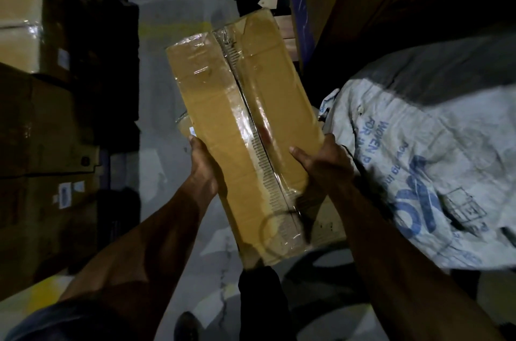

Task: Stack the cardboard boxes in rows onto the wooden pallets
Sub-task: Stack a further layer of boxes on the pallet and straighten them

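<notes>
Long taped cardboard box (245,128) at frame centre, held in air above floor (156,89), tilted. Left hand (202,165) grips left edge, right hand (324,162) right edge, thumb on top; other fingers curl under, hidden. Both grip near end, so far end may dip. Slick tape, slip likely. White sack (418,162) at right could snag it. Stacked boxes (42,103) at left; pallet not visible.

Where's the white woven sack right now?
In the head view the white woven sack lies on the right, beside the right hand gripping the cardboard box.
</notes>
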